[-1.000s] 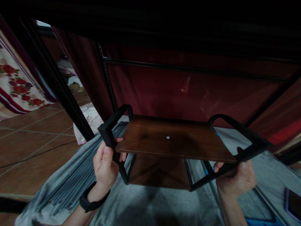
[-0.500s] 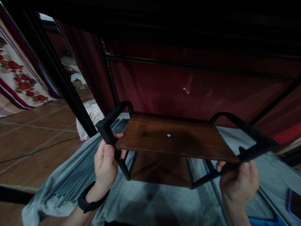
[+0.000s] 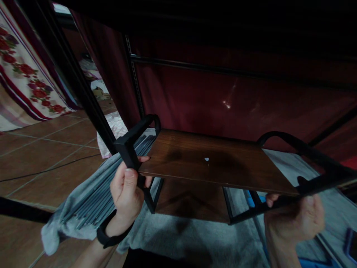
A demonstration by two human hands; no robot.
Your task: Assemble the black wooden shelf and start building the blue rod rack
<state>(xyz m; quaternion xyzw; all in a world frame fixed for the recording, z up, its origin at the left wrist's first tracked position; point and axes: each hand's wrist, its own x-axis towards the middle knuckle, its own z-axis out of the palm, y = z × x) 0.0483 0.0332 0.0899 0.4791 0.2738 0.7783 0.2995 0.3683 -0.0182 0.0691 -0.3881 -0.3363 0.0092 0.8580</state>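
Note:
A small two-tier rack has a brown wooden upper board, a lower board and black side frames. My left hand wraps round the left black frame, its fingertips touching the board's left end. At the right, my right hand grips the right black frame near the board's front corner. A small white heart-shaped spot shows on the upper board. The rack's front faces me, and its lower part is over a grey cloth.
Thin grey rods lie bundled on the cloth at the left. A dark red curtain hangs behind a black metal frame. Floral fabric is at the far left, a cable crosses the tiled floor, and a phone-like object lies at right.
The upper board looks slightly larger and its right end has shifted right with my right hand. The background has shifted a little right and up at the left side.

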